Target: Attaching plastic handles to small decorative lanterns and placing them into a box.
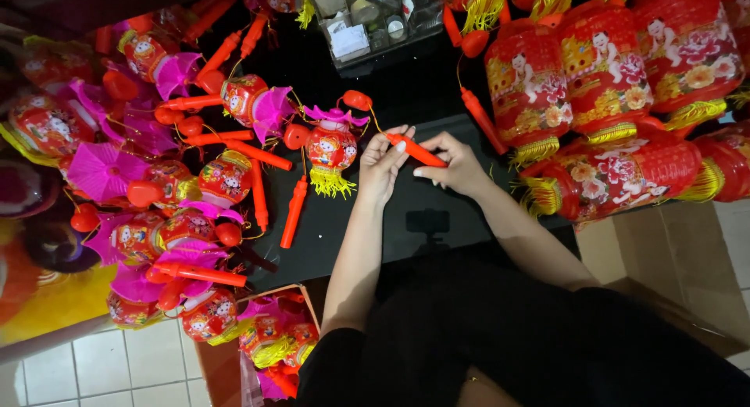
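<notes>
1. fingers first: the left hand [384, 163] has its fingertips pressed together around one end of an orange stick handle [416, 151], and the right hand [455, 166] pinches the other end between thumb and forefinger, the rest of its fingers loosely curled.
2. the handle lies slanted between the two hands, lifted just above the black tabletop [367, 212]. a thin wire seems to run from its left end up to an orange bulb piece [357, 100] and on to a small red lantern [331, 149] with a pink top and yellow fringe, lying just left of the left hand.
3. to do this well, i judge the grip should stay near the ends, so the handle is steadied without bending (the wire looks fine enough to kink easily), and the lantern should stay flat on the table rather than dangle.
4. left of it lies a heap of small lanterns [156, 188] of the same kind, with pink tops and orange handles, some touching one another.
5. to the right, large red lanterns [609, 71] with gold fringe are stacked close together, well clear of the hands.
6. a clear plastic organiser box [367, 24] sits at the far edge; a cardboard box [269, 340] of more small lanterns stands below the table on the tiled floor.
</notes>
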